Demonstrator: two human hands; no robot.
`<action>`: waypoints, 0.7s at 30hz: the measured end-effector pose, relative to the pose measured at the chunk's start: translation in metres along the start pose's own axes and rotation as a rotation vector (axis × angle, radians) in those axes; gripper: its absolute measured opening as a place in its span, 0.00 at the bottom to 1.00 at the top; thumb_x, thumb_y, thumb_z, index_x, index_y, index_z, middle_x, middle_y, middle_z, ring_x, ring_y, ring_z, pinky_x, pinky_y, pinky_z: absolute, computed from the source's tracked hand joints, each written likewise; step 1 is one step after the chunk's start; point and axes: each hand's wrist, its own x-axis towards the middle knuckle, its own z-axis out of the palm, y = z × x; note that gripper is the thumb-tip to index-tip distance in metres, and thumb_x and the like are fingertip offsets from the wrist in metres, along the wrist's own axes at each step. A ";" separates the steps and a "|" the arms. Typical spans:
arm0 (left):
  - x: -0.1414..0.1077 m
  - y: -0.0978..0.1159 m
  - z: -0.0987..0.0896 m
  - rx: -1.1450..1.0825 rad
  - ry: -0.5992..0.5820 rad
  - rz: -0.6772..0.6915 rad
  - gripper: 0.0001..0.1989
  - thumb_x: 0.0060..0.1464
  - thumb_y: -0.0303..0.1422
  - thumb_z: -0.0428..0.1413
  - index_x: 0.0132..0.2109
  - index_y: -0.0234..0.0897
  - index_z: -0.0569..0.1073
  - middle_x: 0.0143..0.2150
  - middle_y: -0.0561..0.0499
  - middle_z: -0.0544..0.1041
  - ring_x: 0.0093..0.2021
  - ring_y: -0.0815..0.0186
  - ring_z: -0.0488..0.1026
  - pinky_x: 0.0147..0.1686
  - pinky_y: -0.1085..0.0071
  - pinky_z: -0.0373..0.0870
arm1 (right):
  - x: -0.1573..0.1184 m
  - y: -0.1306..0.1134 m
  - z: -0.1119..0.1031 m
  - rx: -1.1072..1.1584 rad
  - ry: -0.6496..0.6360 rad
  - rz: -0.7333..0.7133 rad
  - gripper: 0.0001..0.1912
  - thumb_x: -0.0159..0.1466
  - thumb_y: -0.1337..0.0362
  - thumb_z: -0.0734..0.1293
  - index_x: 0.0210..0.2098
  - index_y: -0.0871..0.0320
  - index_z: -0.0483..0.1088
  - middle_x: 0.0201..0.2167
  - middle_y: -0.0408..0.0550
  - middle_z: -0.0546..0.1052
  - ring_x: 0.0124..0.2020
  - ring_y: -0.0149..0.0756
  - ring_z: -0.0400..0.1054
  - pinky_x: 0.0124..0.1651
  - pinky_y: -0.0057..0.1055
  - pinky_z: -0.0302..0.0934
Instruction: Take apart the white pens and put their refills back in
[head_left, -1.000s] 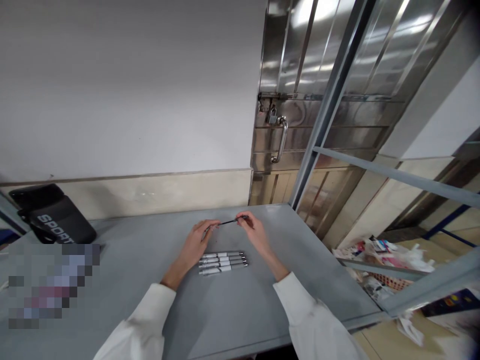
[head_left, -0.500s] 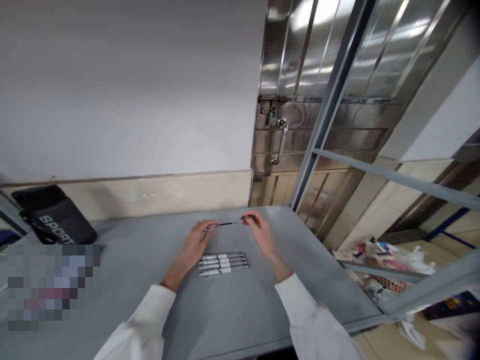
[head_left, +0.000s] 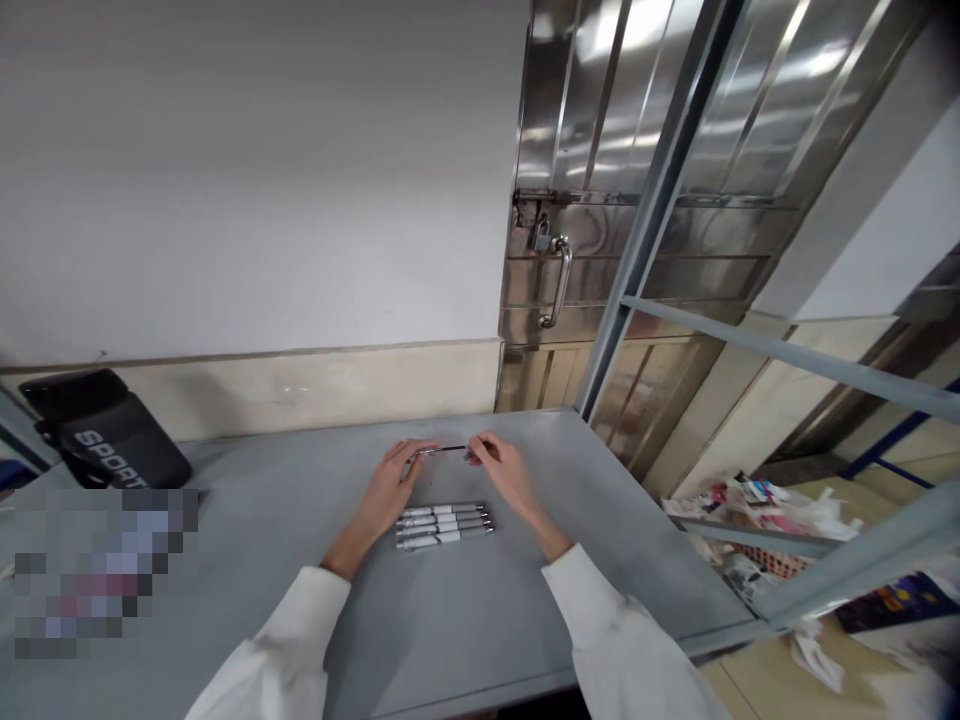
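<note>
My left hand (head_left: 388,485) is closed around the end of a slim pen at the far middle of the table. From its fingers a thin dark pen refill (head_left: 452,448) sticks out to the right. My right hand (head_left: 501,475) pinches a small dark pen part (head_left: 470,456) at the refill's right end; whether the part encloses the refill tip or only touches it, I cannot tell. Just below the hands, several white-and-grey pens (head_left: 446,527) lie side by side, their silvery tips pointing right.
The grey table (head_left: 450,630) meets a wall at the back. A black bag (head_left: 124,430) marked SPORT stands at the far left, behind a pixelated patch. A metal frame post (head_left: 637,230) rises at the right, with a padlocked steel door behind it. Plastic bags (head_left: 780,510) lie beyond the right edge.
My right hand has moved left with the dark pen part, up to the refill's end, so less of the refill shows. My left hand has stayed in place.
</note>
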 end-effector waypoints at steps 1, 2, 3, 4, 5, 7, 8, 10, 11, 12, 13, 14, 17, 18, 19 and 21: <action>0.000 0.002 0.000 -0.004 -0.008 0.002 0.16 0.67 0.36 0.45 0.53 0.45 0.74 0.49 0.49 0.77 0.51 0.61 0.71 0.53 0.63 0.67 | 0.000 0.000 0.001 0.017 -0.024 -0.005 0.19 0.63 0.48 0.62 0.29 0.56 0.70 0.27 0.45 0.77 0.29 0.36 0.73 0.38 0.31 0.65; 0.000 0.003 -0.001 -0.010 -0.016 0.004 0.16 0.67 0.37 0.45 0.53 0.45 0.74 0.49 0.49 0.77 0.50 0.61 0.71 0.52 0.63 0.66 | 0.000 0.000 0.001 0.034 -0.043 -0.012 0.19 0.63 0.47 0.62 0.28 0.56 0.70 0.27 0.45 0.77 0.29 0.36 0.72 0.37 0.30 0.65; 0.000 0.004 -0.001 -0.017 -0.023 0.007 0.16 0.67 0.37 0.45 0.53 0.45 0.75 0.48 0.49 0.77 0.50 0.61 0.70 0.52 0.63 0.66 | 0.000 0.000 0.001 0.049 -0.053 -0.019 0.20 0.63 0.47 0.62 0.28 0.56 0.70 0.26 0.45 0.77 0.28 0.35 0.72 0.36 0.30 0.65; 0.000 0.005 -0.002 -0.024 -0.027 0.010 0.16 0.67 0.37 0.45 0.53 0.45 0.75 0.48 0.49 0.77 0.50 0.61 0.70 0.52 0.63 0.66 | 0.001 0.000 0.000 0.059 -0.051 -0.025 0.20 0.63 0.46 0.62 0.27 0.56 0.70 0.26 0.45 0.77 0.28 0.35 0.71 0.36 0.30 0.65; 0.001 0.005 -0.003 -0.032 -0.026 0.010 0.16 0.67 0.37 0.45 0.53 0.45 0.75 0.48 0.49 0.78 0.50 0.61 0.70 0.52 0.63 0.66 | 0.001 0.000 -0.001 0.064 -0.035 -0.029 0.21 0.63 0.46 0.62 0.27 0.56 0.70 0.25 0.45 0.76 0.27 0.35 0.71 0.35 0.30 0.64; 0.001 0.003 -0.006 -0.050 -0.014 -0.001 0.16 0.67 0.38 0.45 0.54 0.45 0.74 0.48 0.49 0.78 0.49 0.61 0.70 0.51 0.63 0.66 | 0.002 0.001 -0.004 0.064 0.020 -0.032 0.23 0.63 0.44 0.61 0.25 0.56 0.70 0.24 0.45 0.75 0.26 0.35 0.69 0.33 0.30 0.63; 0.001 0.001 -0.008 -0.055 -0.003 -0.011 0.16 0.67 0.38 0.46 0.54 0.44 0.74 0.48 0.49 0.78 0.49 0.61 0.71 0.51 0.64 0.67 | 0.003 0.001 -0.006 0.061 0.057 -0.028 0.24 0.63 0.43 0.61 0.24 0.56 0.69 0.23 0.45 0.75 0.25 0.35 0.69 0.33 0.31 0.63; 0.000 -0.005 -0.012 -0.055 0.023 -0.037 0.16 0.66 0.38 0.46 0.54 0.44 0.74 0.48 0.48 0.78 0.48 0.61 0.71 0.50 0.64 0.67 | 0.005 0.002 -0.011 0.057 0.134 -0.017 0.25 0.62 0.41 0.61 0.23 0.56 0.69 0.22 0.45 0.75 0.25 0.35 0.68 0.32 0.31 0.62; -0.001 -0.008 -0.015 -0.050 0.039 -0.048 0.17 0.66 0.39 0.46 0.54 0.44 0.74 0.48 0.48 0.78 0.48 0.61 0.71 0.50 0.64 0.67 | 0.006 0.002 -0.013 0.056 0.167 -0.012 0.26 0.62 0.40 0.61 0.23 0.56 0.69 0.22 0.46 0.75 0.25 0.36 0.68 0.32 0.31 0.62; -0.002 -0.012 -0.017 -0.045 0.056 -0.058 0.17 0.66 0.39 0.46 0.54 0.44 0.74 0.48 0.48 0.78 0.48 0.61 0.72 0.50 0.64 0.67 | 0.006 0.001 -0.014 0.056 0.195 -0.008 0.26 0.61 0.40 0.61 0.23 0.56 0.69 0.22 0.46 0.75 0.24 0.36 0.68 0.32 0.32 0.62; -0.003 -0.016 -0.020 -0.040 0.070 -0.066 0.17 0.66 0.39 0.46 0.54 0.43 0.74 0.48 0.48 0.78 0.48 0.61 0.72 0.49 0.64 0.67 | 0.007 0.001 -0.016 0.056 0.216 -0.006 0.27 0.61 0.39 0.61 0.23 0.56 0.69 0.22 0.47 0.75 0.24 0.36 0.68 0.32 0.32 0.62; -0.004 -0.019 -0.022 -0.036 0.080 -0.073 0.17 0.66 0.39 0.47 0.54 0.43 0.74 0.48 0.48 0.78 0.48 0.61 0.72 0.49 0.64 0.67 | 0.007 0.000 -0.017 0.057 0.227 -0.010 0.26 0.60 0.39 0.62 0.23 0.56 0.69 0.23 0.47 0.75 0.24 0.36 0.68 0.32 0.32 0.62; -0.008 -0.026 -0.027 -0.023 0.075 -0.089 0.16 0.65 0.39 0.47 0.54 0.43 0.74 0.48 0.48 0.78 0.48 0.61 0.72 0.48 0.64 0.68 | 0.007 -0.001 -0.017 0.073 0.232 -0.034 0.24 0.60 0.41 0.63 0.26 0.57 0.70 0.24 0.47 0.75 0.26 0.37 0.69 0.34 0.32 0.63; -0.010 -0.027 -0.027 -0.019 0.068 -0.094 0.16 0.65 0.39 0.47 0.54 0.44 0.75 0.48 0.48 0.78 0.48 0.61 0.72 0.48 0.64 0.68 | 0.007 -0.001 -0.016 0.082 0.230 -0.042 0.23 0.60 0.42 0.64 0.28 0.57 0.71 0.25 0.47 0.76 0.27 0.37 0.70 0.35 0.33 0.63; -0.011 -0.027 -0.027 -0.018 0.063 -0.097 0.16 0.65 0.39 0.47 0.54 0.44 0.75 0.48 0.48 0.78 0.48 0.61 0.73 0.48 0.64 0.68 | 0.006 -0.001 -0.015 0.090 0.227 -0.048 0.22 0.60 0.42 0.65 0.30 0.57 0.71 0.26 0.47 0.76 0.28 0.38 0.71 0.37 0.33 0.64; -0.012 -0.027 -0.027 -0.018 0.060 -0.098 0.16 0.65 0.38 0.47 0.54 0.44 0.75 0.48 0.49 0.79 0.48 0.61 0.73 0.48 0.64 0.68 | 0.006 0.000 -0.014 0.103 0.225 -0.054 0.21 0.59 0.44 0.66 0.32 0.57 0.71 0.27 0.47 0.77 0.30 0.39 0.73 0.39 0.34 0.64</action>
